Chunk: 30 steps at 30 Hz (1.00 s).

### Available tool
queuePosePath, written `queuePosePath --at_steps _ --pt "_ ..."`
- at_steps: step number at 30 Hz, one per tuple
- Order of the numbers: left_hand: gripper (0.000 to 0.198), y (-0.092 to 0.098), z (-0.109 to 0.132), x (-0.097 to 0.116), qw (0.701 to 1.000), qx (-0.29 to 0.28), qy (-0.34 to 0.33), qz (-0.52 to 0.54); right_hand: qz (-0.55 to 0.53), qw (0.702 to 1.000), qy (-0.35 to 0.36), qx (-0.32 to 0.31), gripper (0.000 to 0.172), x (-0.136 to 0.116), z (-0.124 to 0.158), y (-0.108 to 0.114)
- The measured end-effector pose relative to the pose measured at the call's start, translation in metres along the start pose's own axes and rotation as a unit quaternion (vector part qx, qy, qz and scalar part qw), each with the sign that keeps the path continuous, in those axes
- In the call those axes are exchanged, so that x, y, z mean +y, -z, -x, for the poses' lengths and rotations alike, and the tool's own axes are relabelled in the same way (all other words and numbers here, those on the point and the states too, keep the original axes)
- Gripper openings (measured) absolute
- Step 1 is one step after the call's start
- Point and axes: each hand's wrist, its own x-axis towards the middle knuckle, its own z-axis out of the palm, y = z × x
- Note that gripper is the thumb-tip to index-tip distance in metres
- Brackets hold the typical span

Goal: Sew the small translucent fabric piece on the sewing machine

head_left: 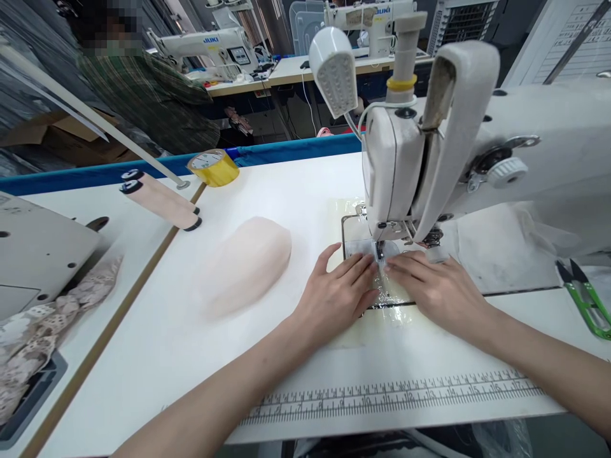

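Note:
My left hand [340, 286] lies with its fingers spread at the left side of the presser foot [380, 248] of a white sewing machine [396, 165]. Its fingertips rest on a small, thin, pale bluish-white piece [359, 247] that reaches under the foot. On the other side, my right hand [436, 286] is laid flat, fingers stretched toward the needle area and touching the sewing bed. My fingers partly cover the pale piece, so its full outline is hidden. Left of my hands sits a pale pink moulded cup [252, 264], apart from both.
Green thread snips [587, 299] lie at the right, near white cloth [506, 248]. Pink thread cones [160, 202] and yellow tape [213, 168] are at the back left. A printed ruler [382, 399] runs along the front edge. Across the room is a person in plaid [147, 95].

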Motion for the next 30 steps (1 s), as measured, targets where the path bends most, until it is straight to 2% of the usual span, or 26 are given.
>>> queuePosePath --at_steps 10,15,23,27,30 --pt "0.034 -0.006 -0.007 -0.011 1.000 -0.010 0.008 0.006 0.021 1.000 -0.014 -0.005 0.039 0.003 -0.008 0.000" --pt "0.037 -0.007 -0.010 -0.014 0.999 -0.032 0.031 0.007 0.029 0.999 -0.020 -0.010 0.037 0.004 -0.007 0.000" --pt "0.039 -0.010 -0.009 -0.016 0.998 -0.030 0.054 -0.003 0.021 0.999 -0.024 -0.008 0.034 0.003 -0.007 0.007" --pt "0.038 -0.007 -0.008 -0.010 0.997 -0.021 0.060 -0.039 0.047 0.999 -0.021 0.007 0.036 0.005 -0.006 0.010" --pt "0.036 0.002 -0.004 0.005 0.994 -0.039 0.068 -0.071 0.047 0.999 -0.020 0.016 0.038 0.006 -0.005 0.010"
